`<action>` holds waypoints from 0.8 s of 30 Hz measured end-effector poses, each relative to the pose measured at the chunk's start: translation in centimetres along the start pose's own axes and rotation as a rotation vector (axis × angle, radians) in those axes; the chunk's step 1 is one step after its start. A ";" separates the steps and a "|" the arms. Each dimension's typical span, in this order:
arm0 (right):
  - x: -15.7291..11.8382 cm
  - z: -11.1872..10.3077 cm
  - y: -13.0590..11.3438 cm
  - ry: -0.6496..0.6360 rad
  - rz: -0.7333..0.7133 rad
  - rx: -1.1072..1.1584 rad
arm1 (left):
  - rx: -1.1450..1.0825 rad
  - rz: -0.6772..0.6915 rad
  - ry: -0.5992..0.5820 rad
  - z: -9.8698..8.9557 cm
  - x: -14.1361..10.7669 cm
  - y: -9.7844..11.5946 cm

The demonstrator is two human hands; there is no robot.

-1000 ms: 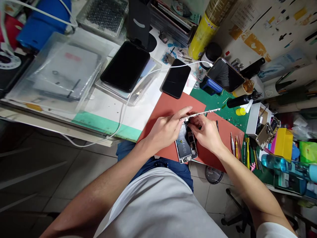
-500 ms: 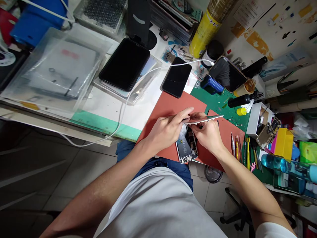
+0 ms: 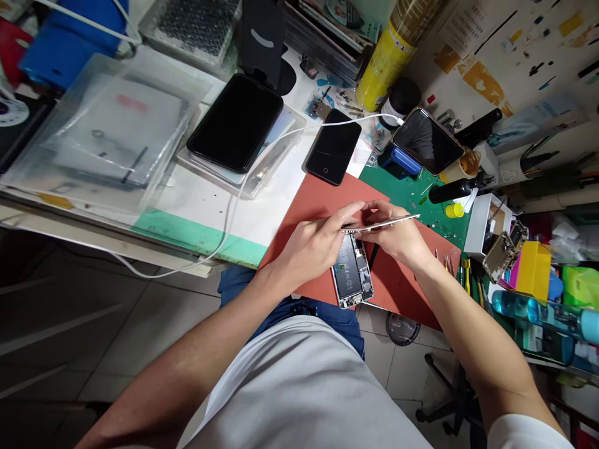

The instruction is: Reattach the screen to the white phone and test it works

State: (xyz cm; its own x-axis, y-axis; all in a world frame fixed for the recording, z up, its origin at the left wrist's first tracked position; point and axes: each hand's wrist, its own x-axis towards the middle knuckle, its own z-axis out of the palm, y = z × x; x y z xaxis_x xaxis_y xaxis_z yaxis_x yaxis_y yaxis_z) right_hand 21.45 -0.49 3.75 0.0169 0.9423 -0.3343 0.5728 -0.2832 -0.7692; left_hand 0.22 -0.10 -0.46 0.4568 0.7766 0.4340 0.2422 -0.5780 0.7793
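currently, i read the step as close work at the top end of the opened phone (image 3: 354,275), beneath a raised thin panel (image 3: 392,221). the phone is at the near edge of the red-brown mat (image 3: 319,194) on the tabletop (image 3: 262,218), lower end toward the person, battery (image 3: 347,268) and inner parts exposed. the panel shows nearly edge-on, crossing between the hands; whether a ribbon ties it to the phone i cannot make out.

left hand (image 3: 311,246): fingers closed about the panel's left end, beside the phone's upper edge. right hand (image 3: 397,234): fingers curled in at the panel, tips partly hidden; i cannot tell whether they grip anything.

my judgement on the next move: it calls for the left hand to hold the panel steady at this angle, since a tug could strain any connection, with only small, light motions from the right. slim tools (image 3: 467,274) lie to the right, untouched.
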 end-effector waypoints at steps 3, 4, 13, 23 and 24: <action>0.1 -0.1 -0.4 0.003 0.008 -0.020 | 0.001 -0.014 -0.002 0.0 0.0 0.1; 0.1 -0.1 -0.6 0.001 0.009 -0.028 | 0.000 -0.017 -0.001 0.0 0.1 0.1; 0.1 -0.4 -1.1 -0.036 0.027 0.018 | 0.035 -0.024 0.006 0.0 0.1 0.1; 0.3 -0.5 -0.8 -0.072 0.017 0.083 | 0.028 -0.055 -0.012 -0.1 0.1 0.3; 0.3 -0.5 -0.7 -0.056 -0.001 0.023 | 0.017 -0.047 -0.015 -0.2 0.1 0.3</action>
State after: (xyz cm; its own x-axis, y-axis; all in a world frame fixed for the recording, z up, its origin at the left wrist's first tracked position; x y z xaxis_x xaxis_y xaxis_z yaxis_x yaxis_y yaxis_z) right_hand 21.50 0.09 4.43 -0.0299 0.9315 -0.3626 0.5537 -0.2866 -0.7818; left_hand 0.21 -0.15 -0.08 0.4569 0.7994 0.3902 0.2780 -0.5450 0.7910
